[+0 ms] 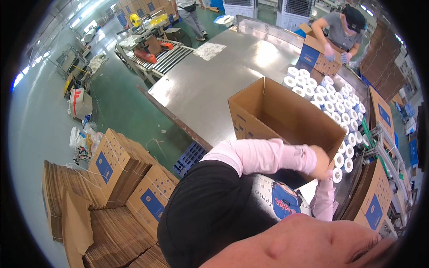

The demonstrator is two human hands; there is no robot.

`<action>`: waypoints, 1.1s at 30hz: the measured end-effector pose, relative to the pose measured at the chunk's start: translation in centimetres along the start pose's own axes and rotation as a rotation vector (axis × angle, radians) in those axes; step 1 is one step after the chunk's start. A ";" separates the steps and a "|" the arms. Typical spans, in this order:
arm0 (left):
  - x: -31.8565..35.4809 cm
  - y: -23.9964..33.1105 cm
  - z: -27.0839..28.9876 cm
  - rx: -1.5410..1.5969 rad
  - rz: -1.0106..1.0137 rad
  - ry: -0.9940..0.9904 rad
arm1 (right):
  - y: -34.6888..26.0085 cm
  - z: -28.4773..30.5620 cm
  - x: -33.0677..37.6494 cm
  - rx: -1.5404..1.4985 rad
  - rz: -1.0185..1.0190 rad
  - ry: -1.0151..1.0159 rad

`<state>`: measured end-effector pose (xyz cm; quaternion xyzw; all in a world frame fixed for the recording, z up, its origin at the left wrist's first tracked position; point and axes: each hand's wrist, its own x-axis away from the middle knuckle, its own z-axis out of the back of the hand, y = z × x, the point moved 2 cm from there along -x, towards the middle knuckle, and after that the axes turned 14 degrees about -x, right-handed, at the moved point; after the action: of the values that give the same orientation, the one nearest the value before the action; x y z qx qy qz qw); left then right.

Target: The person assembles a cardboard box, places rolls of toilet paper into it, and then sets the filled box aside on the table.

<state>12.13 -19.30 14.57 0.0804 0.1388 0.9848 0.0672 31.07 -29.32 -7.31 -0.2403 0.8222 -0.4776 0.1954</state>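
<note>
An open cardboard box (286,116) stands upright on the metal table with nothing inside the part of it I can see. My left arm, in a pink sleeve, reaches across its near side. My left hand (320,163) is at the box's near right corner, its fingers smeared and partly turned away. Close beside it is my right hand (330,175), mostly hidden, with its pink-sleeved forearm below. Whether either hand grips the box cannot be made out. Right of the box stand many white rolls (340,107) with round cores, packed close together on end.
The metal table (201,98) extends left to a roller conveyor (172,60) with a tape machine. Across the table a co-worker (342,33) handles another printed box (317,56). Flattened cartons (116,165) are stacked at lower left. A green-edged rail (380,152) runs at right.
</note>
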 end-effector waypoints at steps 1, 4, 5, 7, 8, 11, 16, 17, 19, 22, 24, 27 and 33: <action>-0.7 -0.5 -2.6 -0.060 0.039 -0.045 | -0.7 -2.8 1.5 -0.105 -0.085 0.025; -2.1 0.0 -6.0 -0.025 -0.016 -0.142 | -7.3 -7.5 3.2 -0.413 -0.175 0.102; -1.3 0.8 -4.5 -0.025 -0.024 -0.211 | -7.8 -7.5 2.6 0.003 0.004 0.054; -0.4 -0.5 -1.9 -0.048 -0.135 -0.179 | -7.8 -7.1 0.8 0.826 0.341 -0.046; -0.1 -1.5 0.0 0.004 -0.141 -0.045 | -5.5 -4.6 -0.9 0.773 0.259 -0.056; -0.4 -9.7 4.5 -0.388 0.262 0.372 | -7.3 -4.9 -1.2 0.969 -0.066 0.045; 7.7 -34.8 0.0 -0.017 1.081 0.260 | -10.9 -6.8 1.6 1.239 -0.208 0.049; 11.3 -39.4 -2.5 0.013 1.101 0.357 | -10.3 -6.6 2.0 1.218 -0.171 -0.006; 16.5 -44.1 -9.2 0.534 1.096 0.198 | -7.8 -1.4 0.6 0.955 0.014 -0.136; 18.6 -43.5 -19.5 0.514 1.281 0.214 | -5.3 2.3 0.9 0.213 -0.170 -0.139; 13.6 -40.1 -24.1 0.618 1.242 0.244 | -2.2 11.7 2.9 0.230 -0.149 -0.066; 12.2 -36.1 -30.8 0.781 1.179 0.384 | 1.6 10.1 5.4 0.896 -0.306 -0.136; 8.7 -33.5 -16.8 0.085 0.667 0.417 | -2.6 10.9 3.3 1.147 0.000 0.050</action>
<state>4.37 9.52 -9.66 -0.0778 0.1563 0.9411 -0.2895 34.91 -39.93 -10.39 -0.0847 0.4360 -0.8527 0.2750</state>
